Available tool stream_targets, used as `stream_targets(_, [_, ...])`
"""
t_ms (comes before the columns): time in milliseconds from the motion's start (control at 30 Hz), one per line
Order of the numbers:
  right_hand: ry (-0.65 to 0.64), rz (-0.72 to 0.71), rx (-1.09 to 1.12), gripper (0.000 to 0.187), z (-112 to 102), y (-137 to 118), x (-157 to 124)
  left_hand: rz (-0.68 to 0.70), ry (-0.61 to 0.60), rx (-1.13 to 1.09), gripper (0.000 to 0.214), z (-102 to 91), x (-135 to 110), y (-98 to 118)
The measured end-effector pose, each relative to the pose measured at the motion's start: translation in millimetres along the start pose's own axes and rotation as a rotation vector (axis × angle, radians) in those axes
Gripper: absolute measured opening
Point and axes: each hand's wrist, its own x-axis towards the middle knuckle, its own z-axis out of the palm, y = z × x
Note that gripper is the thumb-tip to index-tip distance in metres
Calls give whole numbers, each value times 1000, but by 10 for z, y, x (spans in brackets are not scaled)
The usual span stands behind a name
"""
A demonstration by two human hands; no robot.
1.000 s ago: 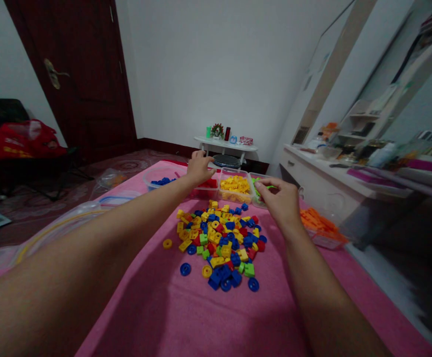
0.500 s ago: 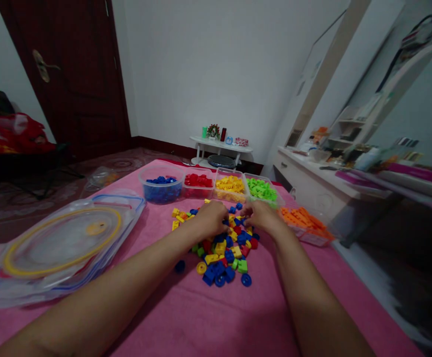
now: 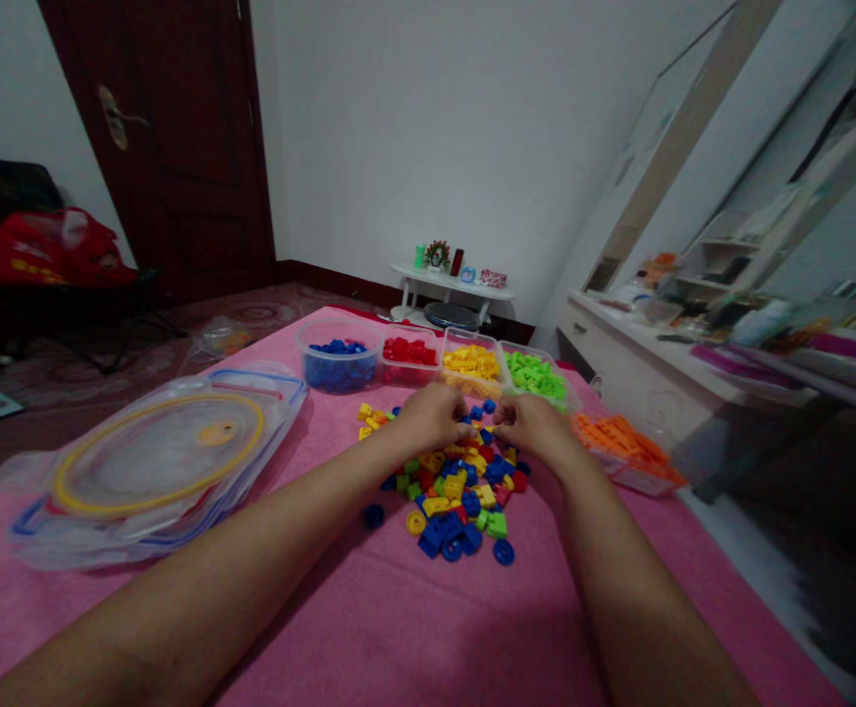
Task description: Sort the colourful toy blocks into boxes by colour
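A loose pile of mixed toy building blocks (image 3: 454,484), in blue, yellow, red and green, lies on the pink cloth. Over its far left part is my left hand (image 3: 434,416), closed, with the fingers curled down among the blocks. My right hand (image 3: 535,424) is closed too, at the pile's far right edge, thumb and fingertips drawn together. Whatever is between the fingers of either hand is hidden or too small to name. Behind the pile stand clear tubs of blue blocks (image 3: 340,365), red blocks (image 3: 408,352), yellow blocks (image 3: 470,363) and green blocks (image 3: 533,375).
A tub of orange blocks (image 3: 623,442) sits to the right, near the edge of the pink cloth (image 3: 428,619). Stacked clear lids (image 3: 155,462) lie on the left. A white dresser (image 3: 634,344) stands beyond the right edge, and a low white table (image 3: 450,280) by the wall.
The whole view has shifted slightly, so everything sits further right. Both hands stay at the pile with small finger movements; the tubs and lids have not moved.
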Motion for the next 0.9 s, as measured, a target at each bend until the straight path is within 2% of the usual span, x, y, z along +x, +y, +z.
stream_targets(67, [-27, -32, 4, 24, 20, -15, 2, -44, 27, -244, 26, -10, 40, 0])
stream_targets(167, [-75, -71, 8, 31, 122, -18, 16, -198, 9, -763, 26, -47, 60, 46])
stream_targets(267, [-64, -110, 25, 27, 210, 3, 37, -419, -54, -1236, 20, -110, 51, 85])
stream_targets(367, [-69, -100, 69, 19, 191, 41, 41, -584, -77, -1502, 13, -154, 54, 81])
stream_targets(467, [-42, -81, 129, 11, 59, 66, 20, -619, -86, -1596, 12, -156, 61, 67])
stream_targets(567, [70, -119, 231, 9, -106, 5, -13, -590, -116, -1564, 21, -134, 50, 77])
stream_targets(733, [296, -250, 518, 22, -231, -281, -65, -504, -305, -1627, 43, -97, 23, 94])
stream_targets(800, [366, -283, 567, 25, -236, -356, -79, -495, -322, -1689, 39, -90, 28, 84])
stream_targets(900, [498, -261, 566, 23, -242, -354, -85, -540, -263, -1704, 26, -112, 55, 51])
